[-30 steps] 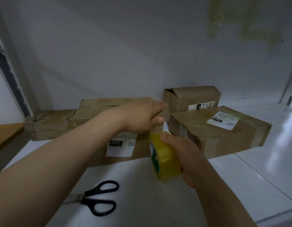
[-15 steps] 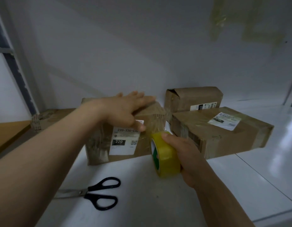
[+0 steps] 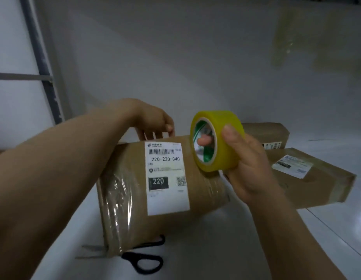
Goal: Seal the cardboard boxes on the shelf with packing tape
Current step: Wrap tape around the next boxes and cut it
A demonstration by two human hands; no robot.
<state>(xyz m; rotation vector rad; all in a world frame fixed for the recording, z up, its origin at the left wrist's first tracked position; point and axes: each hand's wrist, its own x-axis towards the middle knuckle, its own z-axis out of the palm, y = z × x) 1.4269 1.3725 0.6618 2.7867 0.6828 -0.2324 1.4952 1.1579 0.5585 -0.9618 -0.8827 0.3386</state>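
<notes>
A brown cardboard box [image 3: 204, 190] with a white "220-220-C40" label faces me, tipped toward me over the white shelf [image 3: 216, 249]. My left hand [image 3: 155, 124] grips its far top edge, fingers curled over the back. My right hand [image 3: 246, 162] holds a yellow roll of packing tape [image 3: 224, 150] in front of the box's upper right corner, thumb on the outer face and a finger through the core. Clear tape wraps the box's left end.
Black-handled scissors [image 3: 143, 259] lie on the shelf, partly under the box's near edge. Two more cardboard boxes sit at right: a labelled one [image 3: 321, 184] and a smaller one [image 3: 266, 134] behind it. A grey upright [image 3: 42, 63] stands at left.
My left hand has pulled the box nearer and tipped its labelled face toward me, over the scissors. My right hand has lifted the tape roll from the shelf up to the box's top corner.
</notes>
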